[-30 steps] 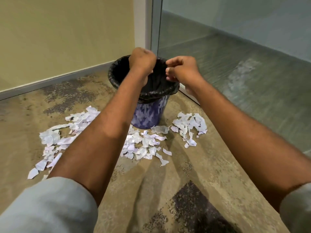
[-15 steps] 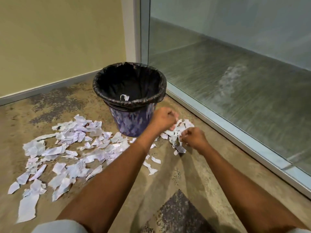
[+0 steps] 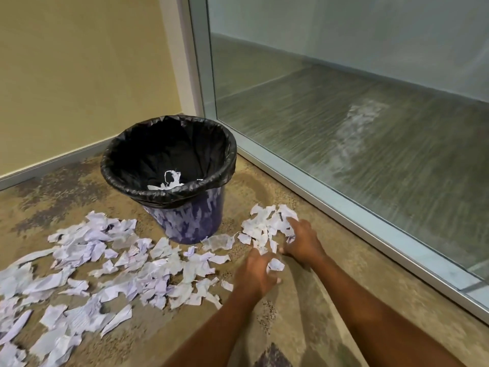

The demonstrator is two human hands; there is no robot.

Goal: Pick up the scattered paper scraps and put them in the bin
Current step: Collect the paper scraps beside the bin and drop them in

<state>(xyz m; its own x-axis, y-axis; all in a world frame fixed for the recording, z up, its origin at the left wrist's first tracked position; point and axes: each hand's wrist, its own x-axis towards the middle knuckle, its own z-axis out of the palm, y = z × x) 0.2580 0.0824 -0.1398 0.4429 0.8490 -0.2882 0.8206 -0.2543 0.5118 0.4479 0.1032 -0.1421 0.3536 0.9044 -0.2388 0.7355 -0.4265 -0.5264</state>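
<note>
A purple bin (image 3: 191, 221) with a black liner stands on the floor, a few paper scraps (image 3: 169, 181) lying inside it. Just right of the bin lies a small pile of torn scraps (image 3: 264, 225). My right hand (image 3: 301, 241) lies on the right side of that pile, its fingers reaching into the paper. At the pile's near edge is my left hand (image 3: 258, 272), its fingers curled around a scrap (image 3: 275, 264). A wide spread of scraps (image 3: 105, 274) covers the floor left of and in front of the bin.
A glass partition with a metal bottom rail (image 3: 344, 207) runs along the right, close to the small pile. A beige wall with a skirting (image 3: 53, 161) stands behind the bin. The floor is mottled brown carpet (image 3: 304, 313).
Both hands have come down from over the bin's mouth to the small pile on its right. My view has tilted and shifted, so the bin now appears further left.
</note>
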